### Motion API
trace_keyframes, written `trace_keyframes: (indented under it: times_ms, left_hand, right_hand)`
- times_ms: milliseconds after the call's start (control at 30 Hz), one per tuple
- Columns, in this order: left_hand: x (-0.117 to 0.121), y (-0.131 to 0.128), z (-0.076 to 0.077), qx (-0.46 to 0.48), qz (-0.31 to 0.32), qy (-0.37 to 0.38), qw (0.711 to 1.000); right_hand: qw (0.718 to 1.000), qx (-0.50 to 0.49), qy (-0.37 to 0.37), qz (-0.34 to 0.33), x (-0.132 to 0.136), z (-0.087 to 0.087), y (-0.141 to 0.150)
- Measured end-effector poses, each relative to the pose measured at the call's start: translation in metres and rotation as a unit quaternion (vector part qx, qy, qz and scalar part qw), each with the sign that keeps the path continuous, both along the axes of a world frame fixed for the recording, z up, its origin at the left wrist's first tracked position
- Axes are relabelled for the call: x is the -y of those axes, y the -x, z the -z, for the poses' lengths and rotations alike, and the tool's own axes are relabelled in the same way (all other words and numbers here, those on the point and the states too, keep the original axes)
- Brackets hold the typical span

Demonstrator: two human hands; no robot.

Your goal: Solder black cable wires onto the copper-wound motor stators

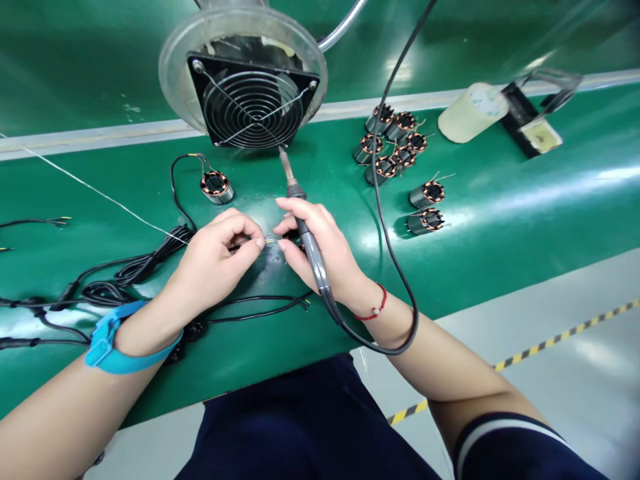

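My left hand (215, 257) is closed in a pinch on the end of a black cable (235, 248), whose thin bare wire ends stick out to the right. Across my right hand (325, 247) lies a soldering iron (313, 253) with a grey handle, its tip pointing away toward the fan. My right thumb and fingers curl around a dark part (293, 239), mostly hidden, that looks like a motor stator. The wire ends meet the gap by my right fingertips; whether they touch the part cannot be seen. One wired stator (217, 187) stands beyond my left hand.
A fume fan (255, 107) hangs just ahead. Several stators (385, 170) stand at the right, near a pale yellowish cylinder (473, 113) and a black iron stand (533, 127). Coiled black cables (145, 267) lie left. The iron's cord (383, 220) loops over my right forearm.
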State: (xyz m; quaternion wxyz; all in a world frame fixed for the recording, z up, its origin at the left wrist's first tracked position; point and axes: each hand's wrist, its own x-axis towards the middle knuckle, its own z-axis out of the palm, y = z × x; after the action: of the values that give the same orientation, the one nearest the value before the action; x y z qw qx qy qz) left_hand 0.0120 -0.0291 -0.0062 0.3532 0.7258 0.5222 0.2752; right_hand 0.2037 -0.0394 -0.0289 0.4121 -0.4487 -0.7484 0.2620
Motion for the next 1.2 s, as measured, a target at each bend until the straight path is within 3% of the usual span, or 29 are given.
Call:
trace_keyframes:
  times_ms: [167,267,367,500,933,1200]
  left_hand:
    - [0.001,-0.001,-0.001,-0.009,0.004,-0.008,1.000]
    - [0.002,-0.003,-0.004,-0.017,0.009,-0.007,1.000]
    - [0.004,-0.004,-0.005,-0.032,-0.001,-0.005,0.999]
    - [0.004,-0.005,-0.005,-0.027,-0.007,-0.006,1.000]
    - [0.005,-0.006,-0.005,-0.022,-0.012,-0.009,1.000]
    - [0.005,-0.006,-0.005,-0.033,-0.015,-0.021,0.999]
  right_hand:
    - [0.999,-0.039,-0.017,0.031,0.023,-0.017,-0.014]
    - [0.990,-0.082,-0.085,0.077,0.039,-0.014,-0.017]
    - [0.982,-0.129,-0.105,0.087,0.049,-0.006,-0.016]
    - [0.979,-0.156,-0.120,0.055,0.050,-0.001,-0.016]
    - [0.978,-0.140,-0.146,0.049,0.047,-0.003,-0.014]
    - [0.980,-0.150,-0.118,0.055,0.050,-0.002,-0.014]
